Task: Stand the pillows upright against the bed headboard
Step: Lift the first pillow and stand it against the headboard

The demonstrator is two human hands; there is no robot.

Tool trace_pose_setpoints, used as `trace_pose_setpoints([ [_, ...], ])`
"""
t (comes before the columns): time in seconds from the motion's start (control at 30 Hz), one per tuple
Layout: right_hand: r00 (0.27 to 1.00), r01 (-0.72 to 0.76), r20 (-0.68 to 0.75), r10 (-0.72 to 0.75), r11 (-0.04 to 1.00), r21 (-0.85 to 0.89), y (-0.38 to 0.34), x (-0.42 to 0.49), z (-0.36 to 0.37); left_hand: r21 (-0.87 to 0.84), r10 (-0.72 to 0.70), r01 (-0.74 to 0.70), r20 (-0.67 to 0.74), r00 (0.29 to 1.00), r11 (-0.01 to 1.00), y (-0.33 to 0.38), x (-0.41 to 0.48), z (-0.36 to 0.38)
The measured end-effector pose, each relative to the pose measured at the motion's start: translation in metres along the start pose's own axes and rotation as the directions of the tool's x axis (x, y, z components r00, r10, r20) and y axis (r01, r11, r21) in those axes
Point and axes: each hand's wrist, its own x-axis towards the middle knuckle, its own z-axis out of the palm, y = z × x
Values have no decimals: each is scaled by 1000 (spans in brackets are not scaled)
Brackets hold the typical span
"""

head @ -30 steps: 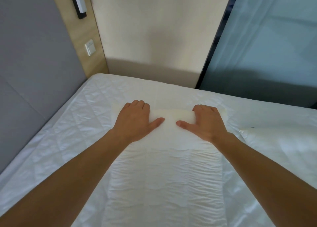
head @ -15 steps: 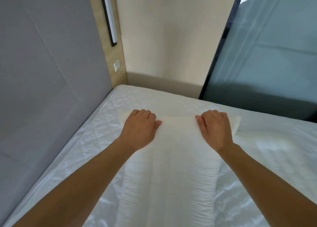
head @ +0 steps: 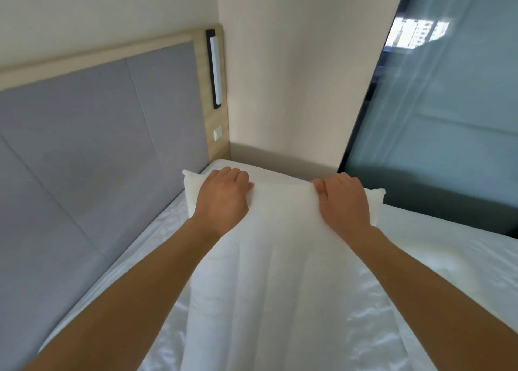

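Observation:
A long white pillow (head: 283,258) runs away from me down the middle of the view, its far end raised off the white bed (head: 157,247). My left hand (head: 224,199) grips that far edge near its left corner, fingers curled over the top. My right hand (head: 343,202) holds the same edge near the right corner. The grey padded headboard (head: 92,152) with a light wood frame stands to the left, apart from the pillow.
A black wall light (head: 215,68) and a white switch (head: 217,133) sit on the headboard's wooden end post. A cream wall (head: 291,90) lies beyond the bed's far side. A dark-framed glass panel (head: 437,124) stands at the right.
Both hands went from lying flat on the pillow to gripping its far edge and lifting it. My view tilted upward, showing more of the headboard and wall.

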Motion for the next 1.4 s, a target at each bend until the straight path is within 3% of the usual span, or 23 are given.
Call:
trace_pose_setpoints([
  [0.1,994,-16,112,4,994,107,-14,9,-28,47,-14,15,-16,1000,999,3,1,-42],
  [0.2,983,91,140,-121,975,203,-33,-8,-58,75,-64,65,-20,998,995,10,-27,-71],
  [0.33,944,169,275,-185,982,79,-51,-27,-82,131,-109,113,-38,993,985,25,-56,-94],
  [0.43,957,207,191,-218,976,75,-51,-34,-85,116,-90,90,-11,996,989,32,-68,-110],
  [0.6,952,286,93,-293,955,81,-51,-47,-81,145,-132,106,182,974,984,37,-89,-120],
  [0.83,939,342,-5,-343,934,100,-64,-40,-82,192,-48,42,27,998,981,27,-96,-120],
  [1.0,930,368,-31,-367,923,110,-81,-26,-88,216,-30,31,-11,999,976,18,-94,-137],
  [1.2,906,421,-103,-410,895,146,-116,-6,-89,234,-68,74,-32,997,969,-3,-98,-163],
  [1.4,829,555,-179,-530,821,138,-160,30,-86,299,-147,166,-87,985,940,-35,-105,-198],
])
